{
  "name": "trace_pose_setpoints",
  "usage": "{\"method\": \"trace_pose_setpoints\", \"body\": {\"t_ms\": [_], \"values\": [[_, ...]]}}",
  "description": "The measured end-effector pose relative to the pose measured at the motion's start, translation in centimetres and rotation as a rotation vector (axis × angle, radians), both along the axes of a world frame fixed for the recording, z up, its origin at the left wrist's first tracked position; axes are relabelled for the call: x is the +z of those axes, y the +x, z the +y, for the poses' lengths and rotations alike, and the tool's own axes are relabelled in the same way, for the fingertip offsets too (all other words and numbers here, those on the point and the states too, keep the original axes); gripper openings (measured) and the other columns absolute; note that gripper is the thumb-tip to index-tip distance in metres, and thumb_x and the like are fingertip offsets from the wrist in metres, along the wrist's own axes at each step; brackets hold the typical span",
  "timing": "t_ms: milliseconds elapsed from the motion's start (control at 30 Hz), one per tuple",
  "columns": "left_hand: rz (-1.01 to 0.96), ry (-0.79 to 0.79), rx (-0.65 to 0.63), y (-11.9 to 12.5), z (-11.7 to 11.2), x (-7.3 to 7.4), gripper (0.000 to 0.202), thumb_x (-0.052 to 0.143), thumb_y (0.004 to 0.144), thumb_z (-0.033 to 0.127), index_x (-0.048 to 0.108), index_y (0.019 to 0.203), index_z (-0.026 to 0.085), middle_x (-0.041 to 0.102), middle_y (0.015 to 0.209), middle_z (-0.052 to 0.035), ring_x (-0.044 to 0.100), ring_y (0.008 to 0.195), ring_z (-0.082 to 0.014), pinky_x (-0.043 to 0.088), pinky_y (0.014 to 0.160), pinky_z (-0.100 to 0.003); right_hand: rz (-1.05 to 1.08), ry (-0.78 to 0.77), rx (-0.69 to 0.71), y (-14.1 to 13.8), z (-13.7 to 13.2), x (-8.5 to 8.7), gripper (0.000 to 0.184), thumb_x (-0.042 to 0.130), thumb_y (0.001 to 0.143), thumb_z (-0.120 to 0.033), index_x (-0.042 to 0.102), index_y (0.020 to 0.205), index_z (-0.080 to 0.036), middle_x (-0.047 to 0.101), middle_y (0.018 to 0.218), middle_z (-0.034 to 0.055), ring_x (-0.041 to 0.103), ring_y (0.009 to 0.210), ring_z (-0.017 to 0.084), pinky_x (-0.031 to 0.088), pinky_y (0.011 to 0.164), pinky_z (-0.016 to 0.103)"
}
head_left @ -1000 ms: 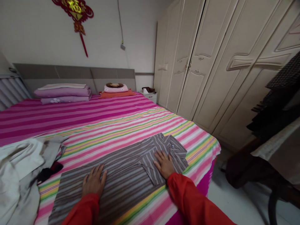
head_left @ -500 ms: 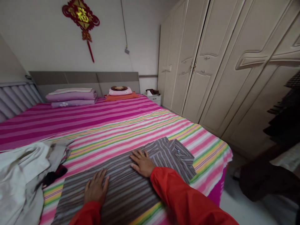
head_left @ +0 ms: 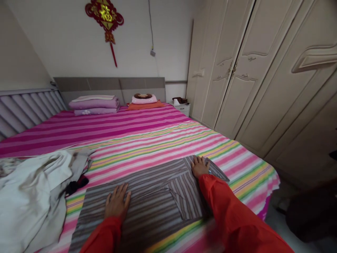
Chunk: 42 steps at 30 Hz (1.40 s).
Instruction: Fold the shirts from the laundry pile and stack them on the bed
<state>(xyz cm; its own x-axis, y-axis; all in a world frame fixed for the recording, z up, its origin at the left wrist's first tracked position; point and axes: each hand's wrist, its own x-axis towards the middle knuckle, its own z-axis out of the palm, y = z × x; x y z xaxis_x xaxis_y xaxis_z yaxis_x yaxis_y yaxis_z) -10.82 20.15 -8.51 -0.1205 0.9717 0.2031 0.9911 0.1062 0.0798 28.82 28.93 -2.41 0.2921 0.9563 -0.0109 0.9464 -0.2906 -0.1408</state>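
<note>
While flat, both hands [head_left: 117, 203] press striped shirt [head_left: 147, 196].

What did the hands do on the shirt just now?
The right hand slid across the shirt from its middle out to the collar end and lies flat there. The left hand stayed pressed flat near the shirt's other end. Nothing was picked up. The shirt still lies on the bed, the white clothes beside it.
</note>
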Motion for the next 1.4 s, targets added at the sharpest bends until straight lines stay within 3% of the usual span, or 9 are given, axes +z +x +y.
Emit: {"method": "trace_pose_setpoints", "body": {"t_ms": [200,533,633,833,933,1033,1133,1300,1400], "values": [[-0.051,-0.010,-0.002,0.9,-0.6,1.2,0.047,0.036,0.093,0.037,0.049,0.137,0.027,0.048,0.145,-0.0023,0.038,0.137,-0.0236,0.027,0.112,-0.046,-0.030,0.156,0.307,-6.3,-5.5,-0.7,0.057,0.026,0.096,-0.051,0.030,0.149,-0.030,0.024,0.158,0.0015,0.013,0.145,0.028,0.012,0.114,0.053],[-0.145,-0.011,0.084,2.2,-1.5,2.9,0.046,0.039,0.091,0.037,0.053,0.134,0.028,0.047,0.145,-0.0035,0.036,0.138,-0.0248,0.024,0.114,-0.049,-0.085,0.105,0.212,-6.6,-8.7,-3.9,0.060,0.025,0.094,-0.049,0.039,0.146,-0.021,0.036,0.152,0.0052,0.027,0.140,0.029,0.022,0.111,0.049],[-0.191,-0.027,0.186,5.8,-1.6,3.8,0.048,0.038,0.090,0.033,0.051,0.136,0.023,0.041,0.149,-0.0072,0.032,0.139,-0.0282,0.022,0.113,-0.055,-0.101,0.107,0.216,-6.7,-8.6,-3.9,0.060,0.025,0.093,-0.049,0.041,0.145,-0.021,0.038,0.151,0.0052,0.029,0.139,0.029,0.023,0.110,0.049],[-0.393,-0.027,-0.293,17.4,-0.4,4.5,0.053,0.034,0.091,0.045,0.040,0.142,0.031,0.029,0.156,0.0009,0.022,0.144,-0.0237,0.021,0.115,-0.053,-0.099,0.097,0.219,-6.6,-8.4,-4.1,0.063,0.022,0.092,-0.050,0.040,0.145,-0.021,0.038,0.151,0.0063,0.029,0.139,0.029,0.024,0.110,0.051],[-0.423,-0.092,-0.297,18.7,1.2,4.0,0.056,0.032,0.091,0.050,0.041,0.142,0.029,0.033,0.155,-0.0009,0.023,0.143,-0.0260,0.021,0.116,-0.053,-0.100,0.091,0.227,-6.4,-8.3,-4.3,0.064,0.023,0.091,-0.051,0.041,0.145,-0.020,0.038,0.151,0.0062,0.029,0.139,0.030,0.024,0.110,0.051],[-0.377,-0.136,-0.188,14.8,2.8,3.6,0.057,0.034,0.090,0.053,0.046,0.140,0.027,0.038,0.152,-0.0035,0.024,0.143,-0.0274,0.017,0.117,-0.050,-0.101,0.110,0.224,-6.2,-8.3,-4.4,0.065,0.023,0.091,-0.052,0.043,0.143,-0.020,0.040,0.151,0.0055,0.031,0.138,0.030,0.026,0.109,0.051],[-0.388,-0.069,-0.005,7.8,3.1,3.5,0.053,0.044,0.087,0.048,0.051,0.136,0.030,0.043,0.149,-0.0020,0.025,0.143,-0.0249,0.014,0.118,-0.047,-0.091,0.131,0.233,-6.2,-8.3,-4.5,0.065,0.023,0.091,-0.052,0.044,0.143,-0.019,0.041,0.150,0.0061,0.033,0.137,0.030,0.027,0.109,0.050],[-0.451,0.041,0.252,-4.4,-0.1,4.4,0.047,0.047,0.083,0.030,0.057,0.129,0.024,0.049,0.144,-0.0065,0.031,0.140,-0.0266,0.014,0.116,-0.052,-0.054,0.117,0.234,-6.3,-8.4,-4.2,0.065,0.023,0.091,-0.051,0.044,0.143,-0.018,0.040,0.150,0.0077,0.032,0.137,0.031,0.025,0.109,0.051],[-0.524,0.140,0.362,-9.2,-2.8,4.9,0.039,0.048,0.082,0.029,0.065,0.116,0.023,0.062,0.130,-0.0051,0.049,0.127,-0.0226,0.034,0.108,-0.041,-0.032,0.123,0.233,-6.4,-8.5,-4.1,0.065,0.023,0.091,-0.051,0.044,0.142,-0.017,0.040,0.150,0.0080,0.030,0.137,0.031,0.024,0.109,0.051]]}}
